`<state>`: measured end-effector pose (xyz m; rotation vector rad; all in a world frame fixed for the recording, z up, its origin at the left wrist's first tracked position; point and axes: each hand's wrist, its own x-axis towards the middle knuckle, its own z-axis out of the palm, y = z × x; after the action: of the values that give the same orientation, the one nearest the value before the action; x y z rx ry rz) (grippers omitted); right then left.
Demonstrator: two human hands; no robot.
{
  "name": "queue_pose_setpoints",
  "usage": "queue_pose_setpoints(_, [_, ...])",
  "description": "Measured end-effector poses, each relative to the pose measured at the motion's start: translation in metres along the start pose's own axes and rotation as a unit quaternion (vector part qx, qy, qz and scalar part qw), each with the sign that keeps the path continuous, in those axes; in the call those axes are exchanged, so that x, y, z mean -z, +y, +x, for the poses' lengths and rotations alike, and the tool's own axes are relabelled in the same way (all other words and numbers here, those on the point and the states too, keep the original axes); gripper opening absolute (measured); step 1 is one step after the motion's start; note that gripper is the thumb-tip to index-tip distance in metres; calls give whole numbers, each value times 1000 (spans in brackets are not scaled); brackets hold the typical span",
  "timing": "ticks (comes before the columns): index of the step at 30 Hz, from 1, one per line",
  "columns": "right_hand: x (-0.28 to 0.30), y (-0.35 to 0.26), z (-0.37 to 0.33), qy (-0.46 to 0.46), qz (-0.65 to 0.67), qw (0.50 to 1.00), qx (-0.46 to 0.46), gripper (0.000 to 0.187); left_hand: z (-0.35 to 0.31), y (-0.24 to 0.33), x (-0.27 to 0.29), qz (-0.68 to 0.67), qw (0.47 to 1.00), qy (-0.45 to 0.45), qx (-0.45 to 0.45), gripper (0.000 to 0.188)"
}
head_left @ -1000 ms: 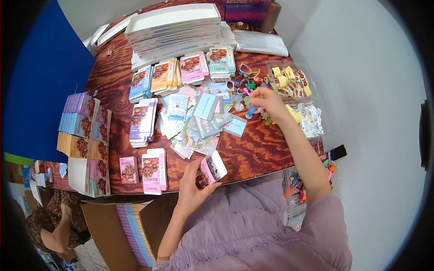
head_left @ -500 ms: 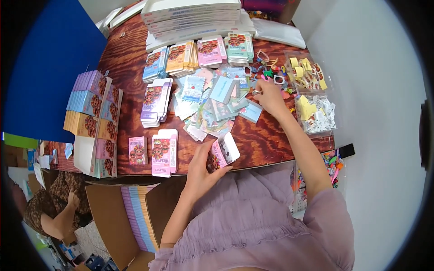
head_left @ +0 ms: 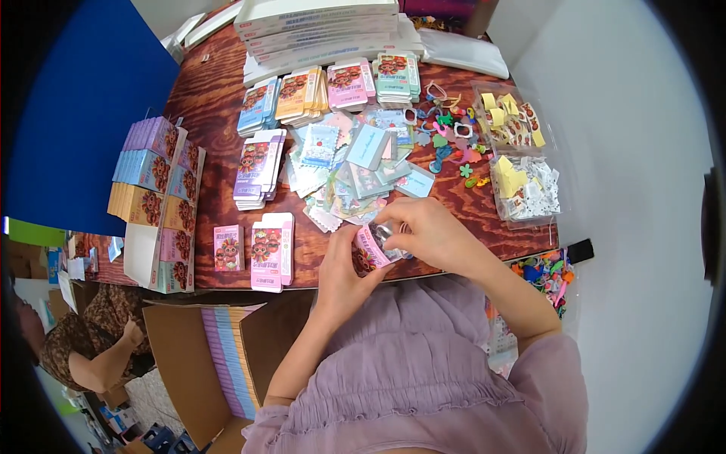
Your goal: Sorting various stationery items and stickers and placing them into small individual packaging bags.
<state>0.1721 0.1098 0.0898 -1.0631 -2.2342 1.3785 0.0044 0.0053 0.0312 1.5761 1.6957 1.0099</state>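
My left hand [head_left: 340, 266] grips a small pink printed box [head_left: 369, 253] at the table's front edge, its top end open. The fingers of my right hand [head_left: 429, 233] are bent together at the box's mouth; whatever they pinch is hidden. Just beyond the box lies a loose pile of small flat packets and cards [head_left: 364, 148] in pale blue, green and pink. Right of that pile are scattered colourful small plastic trinkets [head_left: 440, 155]. On the left stand a closed pink box [head_left: 228, 250] and a few flattened pink boxes [head_left: 270, 250].
Stacks of blue [head_left: 258, 102], orange [head_left: 298, 92], pink [head_left: 349, 82], green [head_left: 395, 74] and purple flat boxes [head_left: 258, 163] surround the pile. Plastic trays [head_left: 522, 219] line the right. Filled boxes [head_left: 155, 170] stand left, above a carton [head_left: 185, 363]. Another person's arm [head_left: 106, 367] shows lower left.
My right hand has come back from the trinkets to the mouth of the pink box. My left hand still holds the box in nearly the same place.
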Motion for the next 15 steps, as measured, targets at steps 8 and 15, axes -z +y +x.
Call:
queue_pose_setpoints(8, [23,-24,-8,22,174,984,-35,26,-5,-9,-2,-10,1000,18,-1,72])
queue_pose_setpoints(15, [8,-20,-1,9,314,948,-50,14,-4,-9,2,-59,998,-3,0,71])
